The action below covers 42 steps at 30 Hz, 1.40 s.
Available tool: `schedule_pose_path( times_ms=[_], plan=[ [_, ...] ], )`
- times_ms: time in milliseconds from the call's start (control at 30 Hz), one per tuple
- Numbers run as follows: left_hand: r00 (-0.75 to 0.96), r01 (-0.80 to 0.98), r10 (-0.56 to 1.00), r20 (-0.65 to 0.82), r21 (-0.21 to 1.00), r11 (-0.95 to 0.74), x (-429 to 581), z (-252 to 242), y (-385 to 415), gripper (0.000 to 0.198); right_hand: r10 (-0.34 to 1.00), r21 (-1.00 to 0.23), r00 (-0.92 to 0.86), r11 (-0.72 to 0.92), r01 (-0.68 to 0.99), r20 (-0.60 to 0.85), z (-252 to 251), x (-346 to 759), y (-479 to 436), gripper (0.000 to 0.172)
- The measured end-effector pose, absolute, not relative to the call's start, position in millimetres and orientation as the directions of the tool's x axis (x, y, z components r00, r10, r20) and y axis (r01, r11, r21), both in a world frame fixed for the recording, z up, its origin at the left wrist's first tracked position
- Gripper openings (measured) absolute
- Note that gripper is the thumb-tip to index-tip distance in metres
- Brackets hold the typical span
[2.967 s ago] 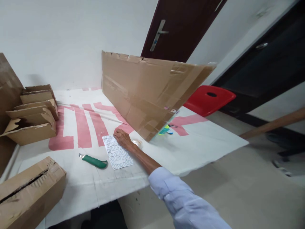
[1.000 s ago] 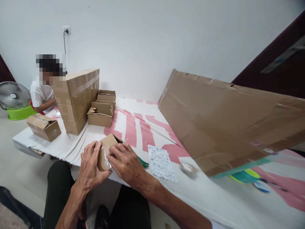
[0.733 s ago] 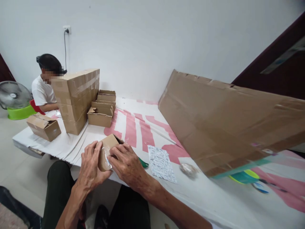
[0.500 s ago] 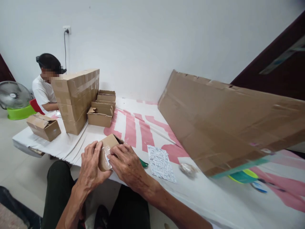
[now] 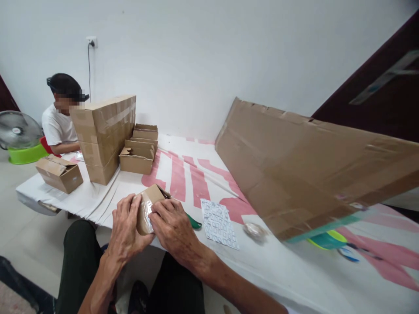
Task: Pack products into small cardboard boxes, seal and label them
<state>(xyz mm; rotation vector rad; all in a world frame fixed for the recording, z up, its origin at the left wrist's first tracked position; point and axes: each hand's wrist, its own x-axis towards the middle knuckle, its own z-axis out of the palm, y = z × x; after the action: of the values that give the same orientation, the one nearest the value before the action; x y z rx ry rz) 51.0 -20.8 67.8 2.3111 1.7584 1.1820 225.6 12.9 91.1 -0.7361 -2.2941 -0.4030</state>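
Between my two hands, at the table's near edge, is a small cardboard box (image 5: 148, 198) with a strip of shiny clear tape (image 5: 146, 216) on its face. My left hand (image 5: 126, 224) wraps around the box's left side, thumb underneath. Curled fingers of my right hand (image 5: 173, 222) press on the tape and the box's right side; whether they pinch the tape is hidden. A dark opening shows at the box's far right edge. Just beyond my right hand lies a green object (image 5: 194, 222), partly covered by it.
Stacked taped boxes (image 5: 104, 135) and open boxes (image 5: 136, 162) stand left of centre; another box (image 5: 59, 173) is at far left. A large cardboard sheet (image 5: 314, 165) leans at right. A printed sheet (image 5: 220, 223) and a tape roll (image 5: 255, 232) lie nearby. A co-worker (image 5: 59, 126) sits behind the stack.
My view has shifted slightly, moving the things at right a little leftward. Both hands keep their hold on the box, with hardly any movement.
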Motion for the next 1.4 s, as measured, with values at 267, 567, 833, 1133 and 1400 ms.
schedule_pose_path(
  times_ms=[267, 567, 833, 1133, 1400],
  plan=[
    [0.085, 0.821, 0.838, 0.538, 0.44, -0.365, 52.9, 70.1, -21.7, 0.093, 0.388, 0.087, -0.601, 0.788, 0.61, 0.698, 90.3, 225.0, 13.9, 0.021],
    [0.088, 0.818, 0.846, 0.526, 0.447, -0.363, 52.2, 69.5, -21.8, 0.093, 0.412, 0.068, -0.618, 0.795, 0.603, 0.669, 90.0, 225.7, 11.3, 0.02],
    [0.093, 0.825, 0.852, 0.515, 0.44, -0.356, 52.7, 69.3, -21.0, 0.097, 0.403, 0.061, -0.591, 0.79, 0.61, 0.699, 91.1, 229.3, 10.9, 0.019],
    [0.092, 0.818, 0.851, 0.518, 0.447, -0.36, 54.1, 69.8, -22.6, 0.097, 0.394, 0.084, -0.606, 0.788, 0.609, 0.691, 86.6, 227.9, 11.5, 0.02],
    [0.099, 0.815, 0.838, 0.537, 0.439, -0.378, 55.4, 69.3, -22.3, 0.096, 0.388, 0.109, -0.599, 0.771, 0.627, 0.7, 88.4, 226.6, 11.3, 0.02]
  ],
)
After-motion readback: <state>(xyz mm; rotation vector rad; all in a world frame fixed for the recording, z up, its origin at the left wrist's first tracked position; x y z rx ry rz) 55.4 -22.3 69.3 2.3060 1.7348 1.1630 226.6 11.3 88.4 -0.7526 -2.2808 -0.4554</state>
